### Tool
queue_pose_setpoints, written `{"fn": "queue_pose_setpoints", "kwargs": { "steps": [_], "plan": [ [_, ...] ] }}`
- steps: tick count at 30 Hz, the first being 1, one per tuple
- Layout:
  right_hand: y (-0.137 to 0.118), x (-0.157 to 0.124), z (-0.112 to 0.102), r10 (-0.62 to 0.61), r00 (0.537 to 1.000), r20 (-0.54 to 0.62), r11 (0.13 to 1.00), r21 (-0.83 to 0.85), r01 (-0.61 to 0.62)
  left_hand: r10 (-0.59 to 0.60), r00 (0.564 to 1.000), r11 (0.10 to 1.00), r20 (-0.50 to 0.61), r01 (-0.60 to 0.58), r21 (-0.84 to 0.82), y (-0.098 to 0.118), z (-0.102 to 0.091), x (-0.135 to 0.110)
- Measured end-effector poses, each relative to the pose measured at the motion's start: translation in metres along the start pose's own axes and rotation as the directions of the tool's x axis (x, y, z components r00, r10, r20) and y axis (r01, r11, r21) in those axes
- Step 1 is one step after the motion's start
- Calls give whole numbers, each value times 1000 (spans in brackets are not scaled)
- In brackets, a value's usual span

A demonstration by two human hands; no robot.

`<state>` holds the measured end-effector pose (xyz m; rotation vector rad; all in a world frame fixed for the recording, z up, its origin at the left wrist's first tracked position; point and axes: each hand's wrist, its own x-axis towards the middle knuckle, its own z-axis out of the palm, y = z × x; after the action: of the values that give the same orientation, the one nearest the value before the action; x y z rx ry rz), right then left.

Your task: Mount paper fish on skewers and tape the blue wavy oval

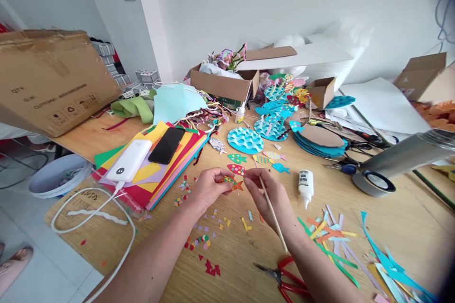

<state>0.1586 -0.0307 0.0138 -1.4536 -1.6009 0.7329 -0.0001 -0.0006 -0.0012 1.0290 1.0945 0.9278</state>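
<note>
Near the centre of the frame, my left hand pinches an orange paper fish, tail to the right. It should be feather-light and easily creased, weakest at the narrow tail, so the broad body's edges seem the best hold. Just right of it, my right hand grips a slim wooden stick; farther right is a white squeeze bottle, nozzle toward the lower edge.
</note>
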Motion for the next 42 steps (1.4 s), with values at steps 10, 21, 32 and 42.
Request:
{"fn": "queue_pose_setpoints", "kwargs": {
  "steps": [10,21,32,42],
  "plan": [
    [6,1,7,54,993,108,992,107,-65,41,995,984,88,-55,170,-3,3,0],
    [5,1,7,54,988,143,993,93,-68,-30,995,974,98,7,226,-2,1,-3],
    [1,3,-4,67,997,-50,965,258,-52,-63,994,995,87,56,81,0,-3,2],
    [-24,-12,-6,9,1000,18,968,250,-13,-125,992,983,-37,118,-143,10,-20,8]
  ]
}}
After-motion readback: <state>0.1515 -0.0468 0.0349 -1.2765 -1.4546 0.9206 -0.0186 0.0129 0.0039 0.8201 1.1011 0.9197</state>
